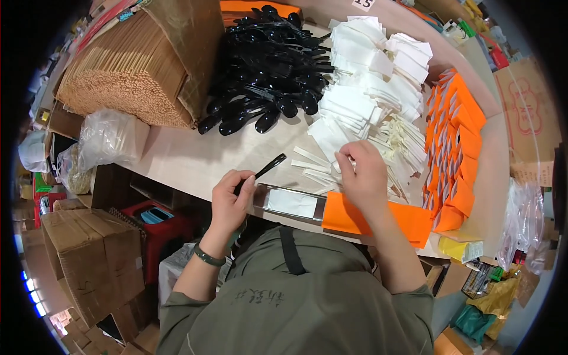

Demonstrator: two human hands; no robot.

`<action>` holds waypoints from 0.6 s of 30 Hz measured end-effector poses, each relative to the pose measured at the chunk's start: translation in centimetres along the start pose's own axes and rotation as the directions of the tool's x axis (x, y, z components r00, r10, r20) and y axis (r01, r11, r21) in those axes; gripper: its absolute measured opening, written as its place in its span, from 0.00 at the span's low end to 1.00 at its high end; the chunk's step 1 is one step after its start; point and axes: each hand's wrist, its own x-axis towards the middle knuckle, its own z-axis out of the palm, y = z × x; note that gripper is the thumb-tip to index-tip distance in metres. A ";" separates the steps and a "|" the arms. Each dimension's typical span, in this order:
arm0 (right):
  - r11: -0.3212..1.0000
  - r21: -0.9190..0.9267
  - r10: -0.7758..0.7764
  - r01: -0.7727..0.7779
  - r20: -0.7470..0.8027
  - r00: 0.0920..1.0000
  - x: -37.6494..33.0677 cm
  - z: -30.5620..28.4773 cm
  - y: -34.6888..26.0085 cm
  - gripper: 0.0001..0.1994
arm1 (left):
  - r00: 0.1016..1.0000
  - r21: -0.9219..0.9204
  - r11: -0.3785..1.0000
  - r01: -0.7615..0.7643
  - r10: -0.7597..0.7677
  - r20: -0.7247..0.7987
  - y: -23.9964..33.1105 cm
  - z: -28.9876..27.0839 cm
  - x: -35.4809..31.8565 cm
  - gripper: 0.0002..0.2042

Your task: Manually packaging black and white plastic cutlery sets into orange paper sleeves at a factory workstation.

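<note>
My left hand [231,198] is closed round a black plastic spoon [272,165]; one slim end sticks out to the upper right, and the rest is hidden by my fingers. My right hand [365,176] has its thumb and forefinger pinched together over narrow white paper strips [307,164]; what lies between the fingertips is hidden. In front of me, a folded white napkin [291,203] rests in a narrow metal holder [320,211]. An orange paper sleeve [378,223] lies at the holder's right end, under my right forearm.
Piled black spoons [266,71] lie at the back, beside stacked white napkins [349,109]. Overlapping orange sleeves [454,148] line the right side. A carton of bundled wooden sticks [121,89] stands at the back left, near a clear plastic bag [109,139]. A cardboard box [97,254] sits lower left.
</note>
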 end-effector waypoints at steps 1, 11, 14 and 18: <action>0.973 0.171 0.125 -0.153 0.163 0.979 -0.5 0.0 -0.5 0.04 | 0.999 0.000 1.000 -0.022 0.022 -0.023 -0.5 -0.3 -0.2 0.07; 0.985 0.045 -0.168 0.165 0.075 0.983 -5.4 0.4 -1.8 0.15 | 0.971 0.077 0.977 -0.201 0.188 0.146 1.8 -0.5 0.7 0.02; 0.940 0.013 -0.340 0.340 0.096 0.936 -6.8 -0.1 -1.2 0.16 | 0.822 0.189 0.836 -0.515 0.419 0.386 0.7 1.0 1.9 0.05; 0.812 -0.116 -0.489 0.572 0.399 0.775 -8.7 2.0 0.4 0.20 | 0.721 0.299 0.671 -0.678 0.530 0.446 3.9 1.6 3.7 0.11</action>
